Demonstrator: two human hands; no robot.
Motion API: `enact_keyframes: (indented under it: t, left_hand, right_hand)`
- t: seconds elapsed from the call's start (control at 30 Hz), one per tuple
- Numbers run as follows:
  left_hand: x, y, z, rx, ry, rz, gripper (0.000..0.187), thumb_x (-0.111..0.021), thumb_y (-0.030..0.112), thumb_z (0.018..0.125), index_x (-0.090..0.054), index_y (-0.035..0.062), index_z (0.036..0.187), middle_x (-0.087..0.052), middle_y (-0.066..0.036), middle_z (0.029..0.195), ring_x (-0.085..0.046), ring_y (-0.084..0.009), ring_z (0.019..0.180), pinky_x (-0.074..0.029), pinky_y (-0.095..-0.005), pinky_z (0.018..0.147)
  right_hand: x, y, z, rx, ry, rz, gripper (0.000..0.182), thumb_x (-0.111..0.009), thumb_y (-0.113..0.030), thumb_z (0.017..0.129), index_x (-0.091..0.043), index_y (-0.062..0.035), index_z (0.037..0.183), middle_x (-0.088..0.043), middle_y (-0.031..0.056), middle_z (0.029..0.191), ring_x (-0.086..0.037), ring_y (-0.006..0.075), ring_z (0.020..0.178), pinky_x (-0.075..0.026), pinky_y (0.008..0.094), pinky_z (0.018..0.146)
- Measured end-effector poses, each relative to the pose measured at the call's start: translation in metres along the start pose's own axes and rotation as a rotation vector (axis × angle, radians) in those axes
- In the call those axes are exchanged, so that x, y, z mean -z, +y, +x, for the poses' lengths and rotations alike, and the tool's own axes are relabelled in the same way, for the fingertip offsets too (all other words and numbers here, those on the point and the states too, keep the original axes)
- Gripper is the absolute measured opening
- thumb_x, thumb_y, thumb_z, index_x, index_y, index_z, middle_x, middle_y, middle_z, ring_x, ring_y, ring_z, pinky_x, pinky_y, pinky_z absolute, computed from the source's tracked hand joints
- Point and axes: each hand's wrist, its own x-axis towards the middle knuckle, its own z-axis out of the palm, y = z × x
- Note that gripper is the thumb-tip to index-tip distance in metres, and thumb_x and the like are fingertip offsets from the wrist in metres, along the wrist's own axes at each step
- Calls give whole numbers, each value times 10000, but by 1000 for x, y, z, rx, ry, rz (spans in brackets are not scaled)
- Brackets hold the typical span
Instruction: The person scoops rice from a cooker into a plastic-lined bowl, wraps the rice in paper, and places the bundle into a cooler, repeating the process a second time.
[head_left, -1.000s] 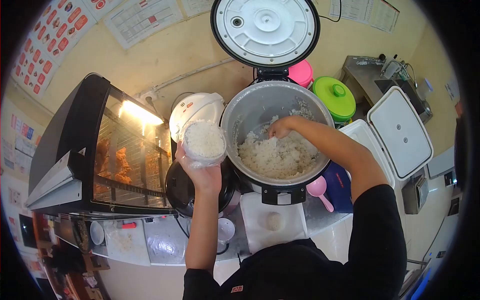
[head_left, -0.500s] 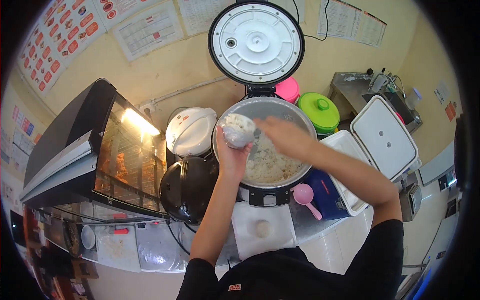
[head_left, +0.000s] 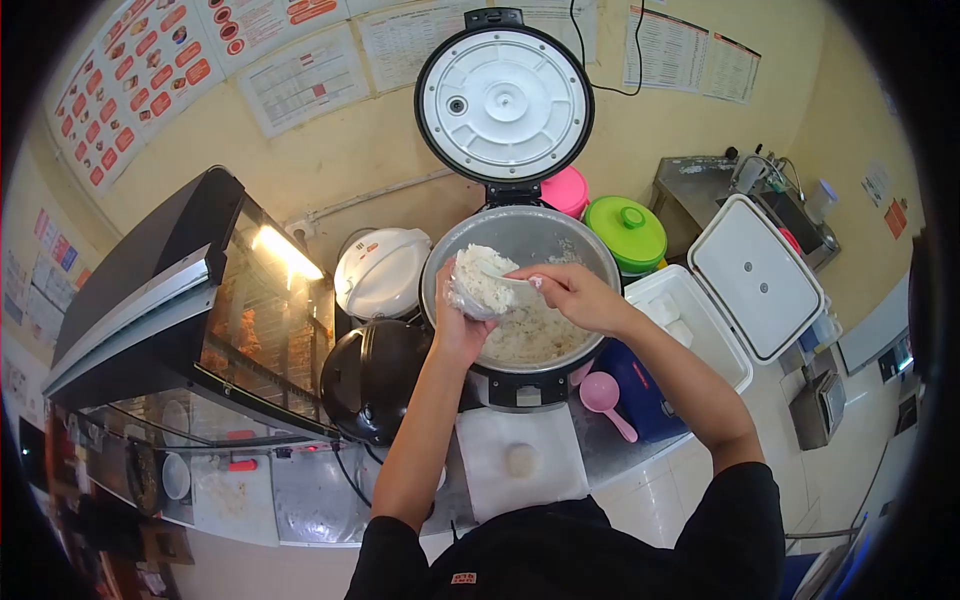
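Observation:
My left hand is closed around a clear plastic bowl heaped with white rice, holding it up over the near left side of a large rice cooker. My right hand grips the handle of a pale spoon or rice paddle. Its far end is against or in the heaped rice, so its full shape is hidden. Below both hands, loose cooked rice covers the bottom of the cooker's pot. The cooker's round lid stands raised behind.
A white sheet with a round pale patch lies in front of the cooker. A pink scoop and an open cooler box are at right. A dark round-topped pot and a lit display warmer stand left.
My right hand has come back toward me and now shows a spoon or paddle at the bowl. The rice in the bowl looks higher. My left hand is slightly lower.

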Motion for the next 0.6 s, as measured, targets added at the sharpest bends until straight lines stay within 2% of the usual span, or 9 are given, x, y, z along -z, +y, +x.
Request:
enact_keyframes:
  t: [0.03,0.13,0.23,0.33,0.43,0.53,0.6]
  left_hand:
    - [-4,0,-3,-12,17,38,537,-437,629,967,-580,191,1243,-685,-3,1077,-695,-157,785,-512,-224,462]
    - [-12,-5,-4,8,93,59,585,-424,666,952,-577,185,1247,-686,-10,1075,-696,-157,826,-499,-242,496]
    - [-2,-4,-1,27,45,38,523,-441,638,967,-587,215,1236,-684,32,1078,-682,-114,871,-489,-221,517]
    - [8,3,0,39,-29,74,504,-443,636,966,-593,221,1211,-682,41,1058,-673,-101,907,-480,-219,530]
    - [9,-4,7,21,53,111,491,-443,632,965,-595,221,1183,-678,33,1027,-666,-95,869,-463,-223,506]
    - [-6,-7,0,16,144,165,480,-440,626,968,-595,213,1156,-671,27,1000,-654,-85,837,-428,-222,482]
    - [-5,-2,-1,34,85,204,479,-441,617,973,-594,202,1159,-668,25,987,-648,-86,807,-408,-226,472]
  right_hand:
    - [0,2,2,-23,-6,16,329,-452,-135,1034,-647,-73,1291,-645,37,1014,-531,107,829,-458,277,753]
    - [-4,24,11,-19,134,-129,329,-460,-135,1033,-639,-77,1303,-689,51,1037,-558,125,848,-468,291,781]
    - [-3,34,6,139,289,-91,327,-466,-126,1028,-637,-76,1303,-723,82,1068,-596,148,852,-481,302,793]
    - [-10,15,-11,-10,199,-46,319,-499,-104,992,-657,-100,1270,-713,161,1068,-672,255,890,-502,347,818]
    - [-23,2,-14,-19,97,-202,314,-521,-104,979,-669,-116,1256,-703,181,1000,-661,312,820,-506,369,775]
    - [-34,23,-7,150,163,-148,310,-529,-100,968,-679,-111,1239,-695,192,992,-655,317,802,-505,373,758]
    - [-25,23,-9,38,93,-188,312,-523,-92,969,-678,-107,1239,-697,189,991,-656,313,804,-504,372,759]
